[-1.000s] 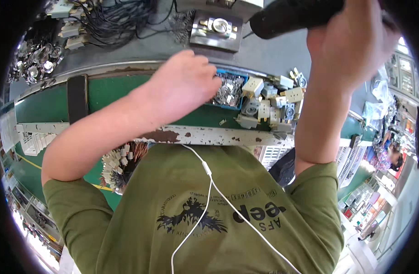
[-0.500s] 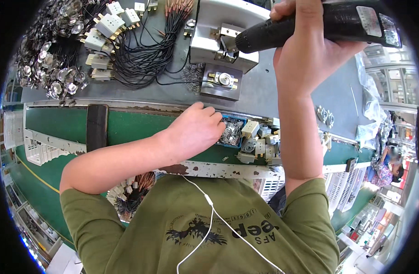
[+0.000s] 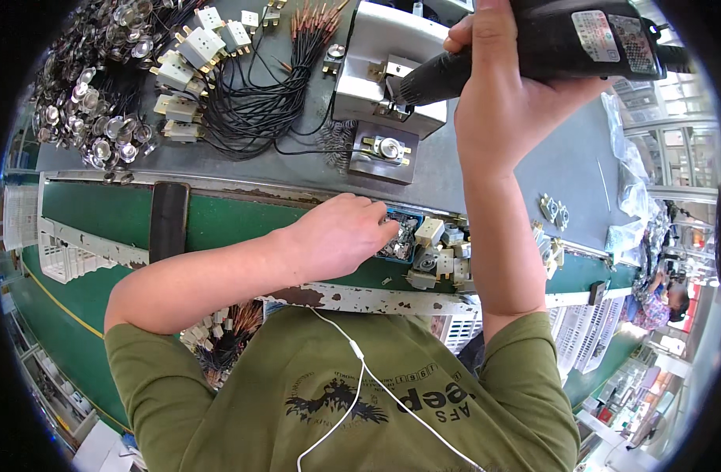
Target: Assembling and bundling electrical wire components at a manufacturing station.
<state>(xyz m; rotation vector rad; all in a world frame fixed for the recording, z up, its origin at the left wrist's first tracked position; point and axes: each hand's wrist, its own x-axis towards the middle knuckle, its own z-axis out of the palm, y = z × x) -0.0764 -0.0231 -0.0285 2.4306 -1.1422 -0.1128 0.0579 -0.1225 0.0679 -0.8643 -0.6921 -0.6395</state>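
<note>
My right hand [image 3: 506,118] grips a black corded power tool [image 3: 533,47] with a tapered nose. Its nose points left into a white metal housing [image 3: 360,63], next to a cream terminal block [image 3: 401,68]; the exact contact is hard to see. In front of the housing, a dark metal block [image 3: 368,167] bears a round metal part [image 3: 389,148] with a black wire running left. My left hand [image 3: 337,236] reaches over a blue tray [image 3: 413,250] of small metal pieces [image 3: 400,236]. Its fingers are curled, and what they pinch, if anything, is hidden.
Black wires [image 3: 254,110] with cream connectors [image 3: 199,47] lie bundled on the grey bench. Round metal parts [image 3: 101,130] pile up at far left. Cream and metal assemblies [image 3: 443,259] crowd the tray's right side. A dark strap [image 3: 169,220] crosses the green ledge. Another person [image 3: 659,303] is far right.
The view has shifted slightly. My left hand has moved a little right and lower, its fingertips further over the blue tray. My right hand and the power tool have shifted slightly left.
</note>
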